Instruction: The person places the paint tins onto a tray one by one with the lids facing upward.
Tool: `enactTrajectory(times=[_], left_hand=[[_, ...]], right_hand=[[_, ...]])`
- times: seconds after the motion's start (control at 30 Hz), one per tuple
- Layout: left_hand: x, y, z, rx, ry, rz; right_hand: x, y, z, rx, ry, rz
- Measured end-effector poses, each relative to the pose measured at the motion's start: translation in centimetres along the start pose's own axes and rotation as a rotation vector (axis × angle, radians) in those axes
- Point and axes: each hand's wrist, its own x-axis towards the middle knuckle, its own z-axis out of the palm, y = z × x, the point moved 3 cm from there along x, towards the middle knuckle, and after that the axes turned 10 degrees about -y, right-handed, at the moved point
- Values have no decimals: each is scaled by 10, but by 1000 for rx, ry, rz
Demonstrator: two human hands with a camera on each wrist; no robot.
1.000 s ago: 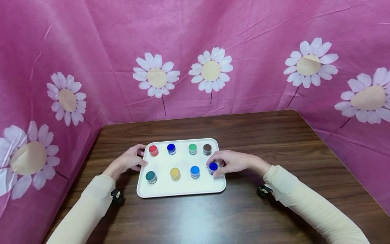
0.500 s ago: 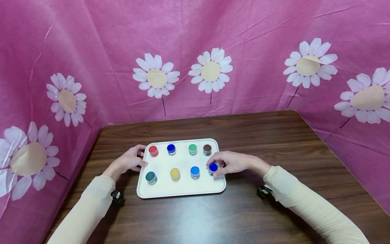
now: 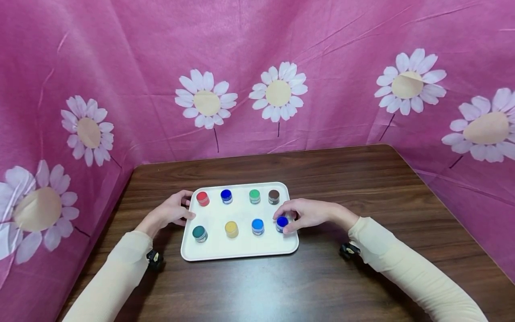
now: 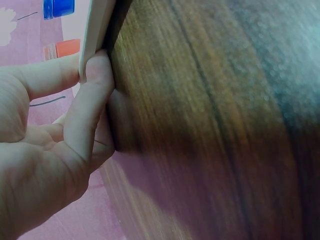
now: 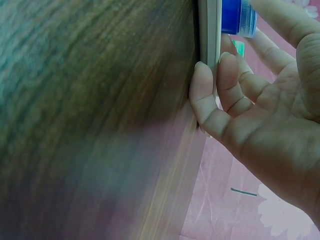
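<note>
A white tray (image 3: pixel 241 248) lies on the wooden table with two rows of small round paint jars. My left hand (image 3: pixel 170 210) grips its left edge; in the left wrist view the thumb and a finger pinch the rim. At the right end, my right hand (image 3: pixel 307 213) holds the dark blue paint jar (image 3: pixel 282 222) of the near row between thumb and fingers. That jar stands upright at the tray's right rim. In the right wrist view, two curled fingertips (image 5: pixel 202 75) of this hand sit against the tray's edge below the blue jar.
Also in the near row are teal (image 3: pixel 199 233), yellow (image 3: pixel 231 229) and light blue (image 3: pixel 257 226) jars. Behind them stand red (image 3: pixel 203 198), blue (image 3: pixel 226 196), green (image 3: pixel 255 196) and brown (image 3: pixel 273 197) ones. A pink daisy-print cloth (image 3: pixel 322 129) surrounds the table (image 3: pixel 338 170).
</note>
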Motion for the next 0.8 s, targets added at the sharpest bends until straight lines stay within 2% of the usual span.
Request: enactTrajectory(times=[0.5,0.8], left_hand=[[1,2,-1,5,-3,-12],[0,2,1,-23,0,-21]], right_hand=[[-3,0,-1,12,4,29],[-6,0,0,22,17,-2]])
